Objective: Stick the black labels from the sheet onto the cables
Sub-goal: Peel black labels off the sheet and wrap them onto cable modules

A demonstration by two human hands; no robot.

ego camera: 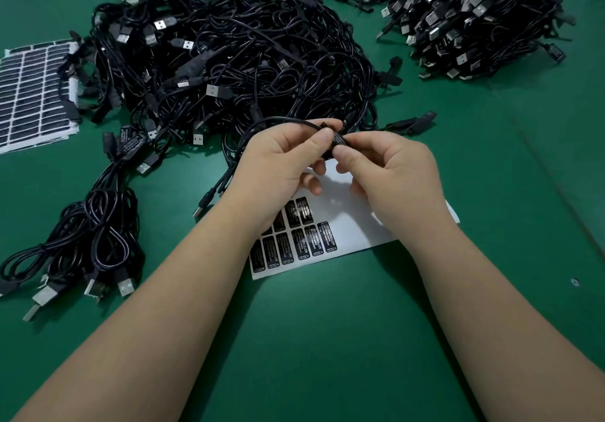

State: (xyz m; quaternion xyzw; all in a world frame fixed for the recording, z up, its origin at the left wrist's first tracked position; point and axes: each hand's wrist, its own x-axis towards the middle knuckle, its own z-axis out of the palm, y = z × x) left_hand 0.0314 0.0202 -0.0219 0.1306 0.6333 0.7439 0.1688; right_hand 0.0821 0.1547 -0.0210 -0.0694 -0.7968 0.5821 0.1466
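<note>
A black label [339, 140] with white print sits on the controller block of a cable [262, 124], held above the table between both hands at mid-scene. The left hand [278, 163] pinches the cable and block with thumb and forefinger at the label's far-left end; the right hand [389, 172] pinches the block from the right, thumb pressed on the label's near end. The held cable loops leftward and down to its plug [201, 207] beside the left wrist. Directly beneath the hands lies the white label sheet [347, 212], flat on the green table [327, 339], with two rows of black labels remaining on its left portion and its right portion bare. A large loose heap of black cables [229, 54] lies just beyond the hands. A bundled group of cables [85, 241] rests at near left, some bearing labels. A second stacked pile [474, 18] occupies the far right. Another sheet [32, 94] lies at the left edge.
</note>
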